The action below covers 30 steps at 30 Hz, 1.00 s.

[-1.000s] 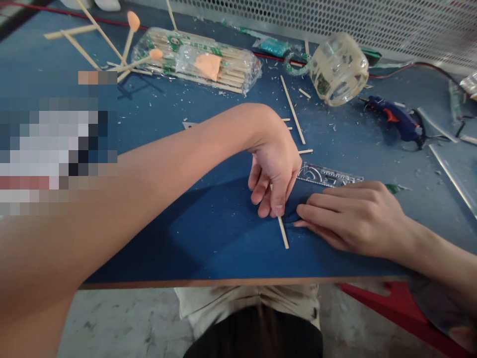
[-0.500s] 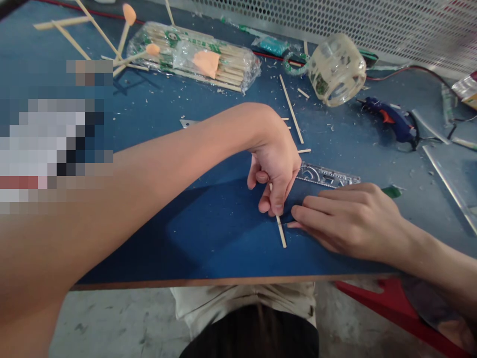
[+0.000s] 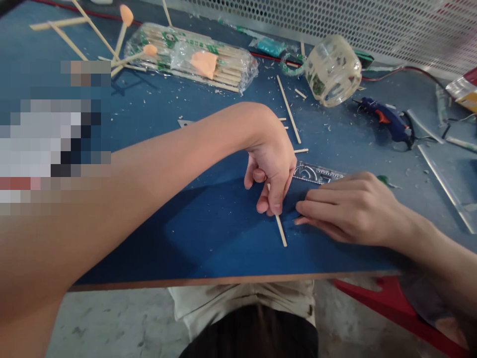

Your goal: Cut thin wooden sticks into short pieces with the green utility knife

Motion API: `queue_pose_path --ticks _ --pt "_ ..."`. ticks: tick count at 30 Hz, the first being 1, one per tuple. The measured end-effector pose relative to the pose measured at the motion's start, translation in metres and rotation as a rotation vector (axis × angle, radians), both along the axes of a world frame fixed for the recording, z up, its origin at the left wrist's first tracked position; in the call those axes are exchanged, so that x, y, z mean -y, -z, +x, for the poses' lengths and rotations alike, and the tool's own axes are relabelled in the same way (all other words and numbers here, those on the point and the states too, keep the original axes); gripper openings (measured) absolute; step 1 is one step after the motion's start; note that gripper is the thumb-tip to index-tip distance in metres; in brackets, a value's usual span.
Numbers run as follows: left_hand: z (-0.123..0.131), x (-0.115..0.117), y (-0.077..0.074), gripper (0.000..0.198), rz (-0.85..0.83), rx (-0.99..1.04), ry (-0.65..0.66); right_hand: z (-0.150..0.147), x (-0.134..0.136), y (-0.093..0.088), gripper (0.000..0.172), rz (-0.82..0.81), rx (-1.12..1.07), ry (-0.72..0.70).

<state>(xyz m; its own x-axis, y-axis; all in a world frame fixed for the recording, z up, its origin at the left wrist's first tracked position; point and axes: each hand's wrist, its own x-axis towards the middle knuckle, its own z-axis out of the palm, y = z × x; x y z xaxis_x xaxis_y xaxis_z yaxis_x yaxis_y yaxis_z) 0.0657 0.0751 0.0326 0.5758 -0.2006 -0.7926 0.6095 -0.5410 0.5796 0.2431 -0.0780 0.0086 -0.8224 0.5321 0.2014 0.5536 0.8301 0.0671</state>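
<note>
My left hand (image 3: 274, 174) reaches down from the left with the wrist strongly bent. Its thumb and fingers pinch a thin wooden stick (image 3: 281, 231), and the near end of the stick lies free on the blue tabletop. To the right of the stick, a short gap away, is my right hand (image 3: 346, 209) with its fingers drawn together. Whatever they hold, if anything, is small and dark at the fingertips and cannot be made out. Behind the hands lies a clear plastic ruler (image 3: 311, 173), partly covered by my right hand.
A glue gun (image 3: 389, 122) rests at the right beyond clear glue sticks (image 3: 443, 186). Toward the back are a translucent jar (image 3: 331, 69) on its side and a plastic-wrapped bundle of sticks (image 3: 227, 77). A loose stick (image 3: 288, 109) lies behind my left hand. The wooden table edge (image 3: 208, 283) runs in front.
My right hand has moved slightly back and away from the stick, covering more of the ruler. My left hand keeps its pinch on the stick. The whole view shifts slightly left.
</note>
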Motion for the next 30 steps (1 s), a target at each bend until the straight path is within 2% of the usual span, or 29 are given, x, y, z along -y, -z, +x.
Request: queue_pose_path --ticks 19,30 --pt "-0.001 -0.002 0.001 0.024 -0.015 0.027 -0.002 -0.002 0.004 0.0 0.032 -0.005 0.008 0.027" --pt "0.0 -0.001 -0.003 0.021 -0.02 -0.001 -0.01 -0.007 0.011 -0.005 0.035 0.105 0.073 0.046"
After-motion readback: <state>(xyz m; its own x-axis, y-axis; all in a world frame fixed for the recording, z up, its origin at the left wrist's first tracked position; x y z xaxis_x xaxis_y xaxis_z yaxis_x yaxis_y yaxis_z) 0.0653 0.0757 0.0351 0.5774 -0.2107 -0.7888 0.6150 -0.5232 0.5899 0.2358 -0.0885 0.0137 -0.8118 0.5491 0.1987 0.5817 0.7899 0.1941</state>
